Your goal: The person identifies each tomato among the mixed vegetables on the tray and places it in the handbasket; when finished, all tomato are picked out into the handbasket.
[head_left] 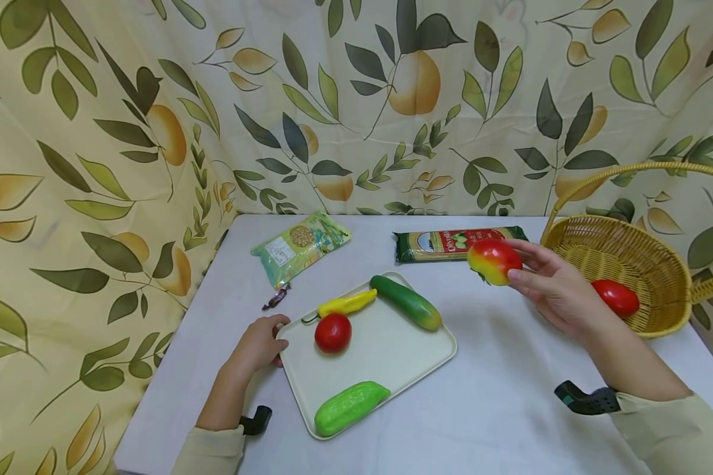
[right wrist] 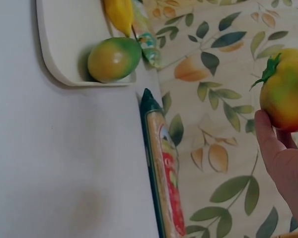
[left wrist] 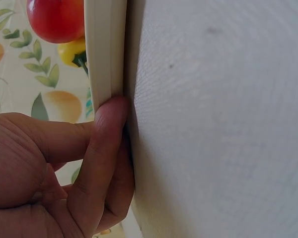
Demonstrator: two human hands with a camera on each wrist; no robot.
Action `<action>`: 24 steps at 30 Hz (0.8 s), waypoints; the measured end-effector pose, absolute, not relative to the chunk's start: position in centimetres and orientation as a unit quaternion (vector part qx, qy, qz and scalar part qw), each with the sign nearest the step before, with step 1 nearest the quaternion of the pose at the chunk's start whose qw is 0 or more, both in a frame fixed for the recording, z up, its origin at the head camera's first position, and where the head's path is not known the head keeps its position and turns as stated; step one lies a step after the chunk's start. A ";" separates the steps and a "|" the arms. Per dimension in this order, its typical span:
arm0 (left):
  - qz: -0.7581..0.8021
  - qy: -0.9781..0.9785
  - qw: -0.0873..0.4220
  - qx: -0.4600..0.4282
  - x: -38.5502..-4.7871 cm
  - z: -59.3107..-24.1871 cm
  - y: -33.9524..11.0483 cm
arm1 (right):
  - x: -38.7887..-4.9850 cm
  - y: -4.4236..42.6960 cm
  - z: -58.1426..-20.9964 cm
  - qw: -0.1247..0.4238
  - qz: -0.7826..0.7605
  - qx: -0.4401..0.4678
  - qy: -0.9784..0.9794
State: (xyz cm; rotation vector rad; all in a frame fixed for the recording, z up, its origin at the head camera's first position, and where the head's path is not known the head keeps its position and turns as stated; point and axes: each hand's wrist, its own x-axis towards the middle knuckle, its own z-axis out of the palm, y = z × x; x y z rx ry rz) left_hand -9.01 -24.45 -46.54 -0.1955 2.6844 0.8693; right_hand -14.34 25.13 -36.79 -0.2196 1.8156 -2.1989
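Observation:
My left hand (head_left: 255, 343) grips the left rim of a cream rectangular tray (head_left: 386, 359); the left wrist view shows its fingers pinching the tray's edge (left wrist: 105, 54). On the tray lie a red tomato-like fruit (head_left: 333, 333), a yellow pepper (head_left: 347, 303), a dark green cucumber-shaped vegetable (head_left: 405, 302) and a bumpy light green one (head_left: 352, 408). My right hand (head_left: 561, 290) holds a red-and-yellow fruit with green leafy calyx (head_left: 494, 262) in its fingertips, above the table between tray and basket. The right wrist view shows the same fruit (right wrist: 286, 91) at the right edge.
A yellow woven basket (head_left: 680, 274) with a tall handle stands at the right, a red item (head_left: 616, 297) inside. Behind the tray lie a long pasta-like packet (head_left: 434, 244), a green bag (head_left: 300, 247) and a small wrapped candy (head_left: 276, 297). Patterned cloth hangs behind the table.

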 end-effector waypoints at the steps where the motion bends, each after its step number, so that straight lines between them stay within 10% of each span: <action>1: 0.304 0.937 0.156 -0.069 -9.0 -46.5 -24.5 | -14.3 25.2 -36.8 0.140 -0.762 -0.075 0.627; 24: 0.318 0.932 0.160 -0.071 -9.0 -46.6 -24.5 | -14.3 27.3 -36.9 0.140 -0.765 -0.060 0.626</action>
